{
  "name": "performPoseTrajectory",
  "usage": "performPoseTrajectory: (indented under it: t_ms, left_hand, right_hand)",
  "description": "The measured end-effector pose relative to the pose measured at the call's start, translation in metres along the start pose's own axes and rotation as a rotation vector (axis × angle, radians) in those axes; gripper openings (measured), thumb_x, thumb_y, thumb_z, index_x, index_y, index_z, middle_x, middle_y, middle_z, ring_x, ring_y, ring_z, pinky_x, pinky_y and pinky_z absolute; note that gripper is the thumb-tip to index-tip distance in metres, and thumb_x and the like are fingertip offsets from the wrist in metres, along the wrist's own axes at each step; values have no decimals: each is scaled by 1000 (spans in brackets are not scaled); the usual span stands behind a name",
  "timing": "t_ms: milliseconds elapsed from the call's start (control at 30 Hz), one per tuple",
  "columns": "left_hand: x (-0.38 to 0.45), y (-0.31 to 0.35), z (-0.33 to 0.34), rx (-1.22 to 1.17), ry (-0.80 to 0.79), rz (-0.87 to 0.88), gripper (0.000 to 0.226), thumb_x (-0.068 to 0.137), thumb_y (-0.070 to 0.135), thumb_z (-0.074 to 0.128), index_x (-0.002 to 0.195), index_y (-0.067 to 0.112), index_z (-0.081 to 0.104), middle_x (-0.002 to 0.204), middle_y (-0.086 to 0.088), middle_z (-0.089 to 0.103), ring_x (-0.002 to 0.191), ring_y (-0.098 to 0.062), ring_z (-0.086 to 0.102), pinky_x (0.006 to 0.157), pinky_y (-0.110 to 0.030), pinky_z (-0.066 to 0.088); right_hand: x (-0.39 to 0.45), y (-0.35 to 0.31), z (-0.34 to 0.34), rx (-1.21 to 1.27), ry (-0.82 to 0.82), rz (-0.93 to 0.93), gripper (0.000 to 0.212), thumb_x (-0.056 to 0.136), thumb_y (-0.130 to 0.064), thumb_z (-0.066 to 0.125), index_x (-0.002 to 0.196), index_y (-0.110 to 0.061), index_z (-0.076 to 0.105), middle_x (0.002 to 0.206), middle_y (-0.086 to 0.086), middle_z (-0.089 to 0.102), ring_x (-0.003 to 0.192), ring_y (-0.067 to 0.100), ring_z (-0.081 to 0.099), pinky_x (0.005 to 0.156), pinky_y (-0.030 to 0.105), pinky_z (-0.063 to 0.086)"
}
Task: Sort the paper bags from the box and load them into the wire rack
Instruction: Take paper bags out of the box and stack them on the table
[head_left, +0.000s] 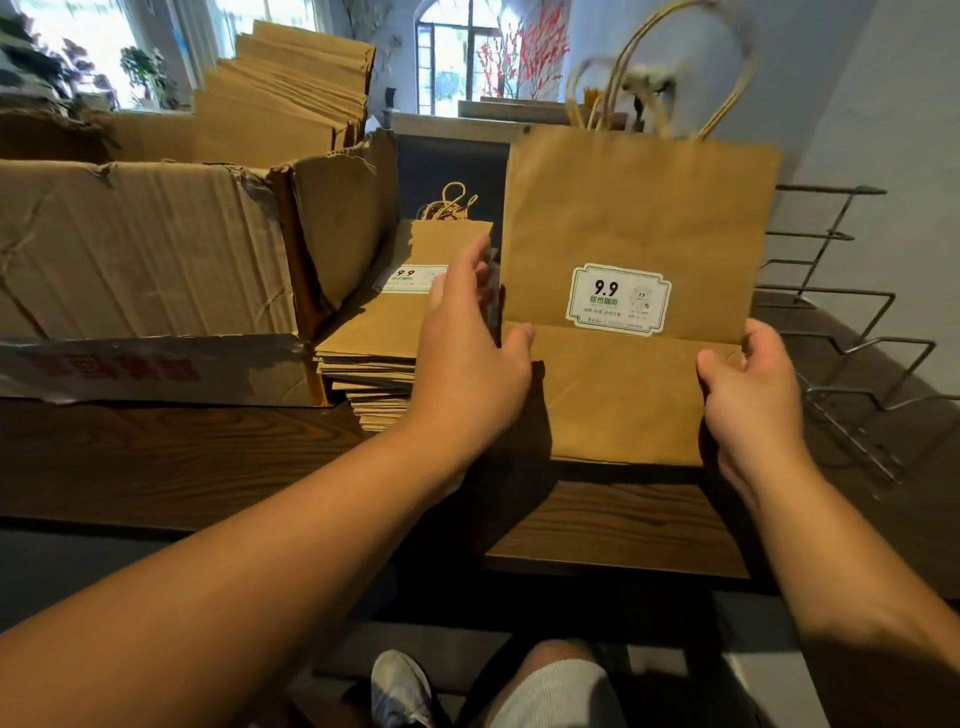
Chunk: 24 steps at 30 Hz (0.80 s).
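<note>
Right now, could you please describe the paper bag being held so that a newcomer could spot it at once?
Start at the torn cardboard box on the left and look right, past the flat stack of bags. The held bag stands upright before the wire rack, gripped by both hands, its handles up, unlike the stacked ones.

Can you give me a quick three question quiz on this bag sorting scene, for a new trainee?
1. True or false: both hands hold the upright paper bag.
2. On which side of the held bag is the wire rack: left or right?
3. What lies between the cardboard box and the held bag?

Key
1. True: left hand and right hand grip its lower edges.
2. Right.
3. A stack of flat bags.
</note>
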<state>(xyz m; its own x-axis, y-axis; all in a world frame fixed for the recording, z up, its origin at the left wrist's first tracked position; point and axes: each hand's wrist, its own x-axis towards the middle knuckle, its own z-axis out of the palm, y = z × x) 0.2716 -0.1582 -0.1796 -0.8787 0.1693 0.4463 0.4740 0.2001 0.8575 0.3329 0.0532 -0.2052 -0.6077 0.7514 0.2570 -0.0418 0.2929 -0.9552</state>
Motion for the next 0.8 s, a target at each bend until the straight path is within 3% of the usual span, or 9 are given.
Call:
performPoseTrajectory:
  t_ms: [100, 200, 367, 500, 600, 700, 800]
  left_hand:
    - [5, 4, -15, 150, 38, 153, 62, 90, 11, 71, 143, 30, 47, 130, 18, 45, 127, -1, 44, 111, -27, 41]
    - [13, 2, -28, 346, 0, 174, 50, 93, 14, 69, 138, 29, 53, 134, 13, 52, 126, -2, 46, 104, -17, 35]
    - [23, -15, -39, 631, -164, 89, 46, 94, 27, 68, 138, 31, 54, 139, 6, 54, 129, -14, 50, 102, -28, 40]
    - [23, -23, -41, 677, -238, 57, 47, 94, 31, 67, 139, 31, 54, 140, 5, 55, 131, -16, 47, 108, -36, 40]
    - [23, -27, -41, 671, -244, 64, 46, 94, 30, 68, 138, 31, 55, 140, 7, 55, 131, -15, 47, 109, -36, 40]
    - [23, -30, -41, 666, -258, 70, 46, 94, 27, 69, 137, 31, 55, 140, 7, 54, 129, -15, 49, 109, -37, 43]
    - [24, -31, -43, 648, -262, 75, 47, 94, 21, 67, 138, 30, 55, 141, 6, 54, 130, -16, 48, 110, -39, 44]
  right_hand:
    - [5, 1, 1, -89, -1, 74, 37, 94, -6, 51, 112, -37, 60, 106, -11, 68, 97, 13, 65, 85, 38, 55]
    - [6, -2, 3, -180, -12, 99, 36, 90, -3, 50, 109, -30, 64, 97, -10, 67, 91, 13, 64, 70, 30, 50]
    - [11, -7, 10, -279, -21, 190, 25, 85, -6, 49, 92, -23, 67, 95, -1, 70, 89, 25, 66, 82, 44, 57]
    - [15, -18, 14, -270, -51, 296, 25, 90, -3, 47, 87, -19, 66, 94, 6, 69, 86, 28, 65, 83, 45, 57]
    - [18, -28, 17, -234, -66, 368, 25, 97, -2, 46, 86, -16, 63, 89, 7, 64, 79, 25, 60, 66, 33, 48]
    - [19, -34, 19, -201, -84, 395, 22, 99, -1, 46, 88, -13, 60, 82, 4, 57, 70, 21, 53, 55, 30, 38]
    - [18, -39, 23, -169, -107, 421, 16, 98, -1, 50, 97, -12, 61, 85, 6, 57, 73, 22, 54, 63, 36, 45]
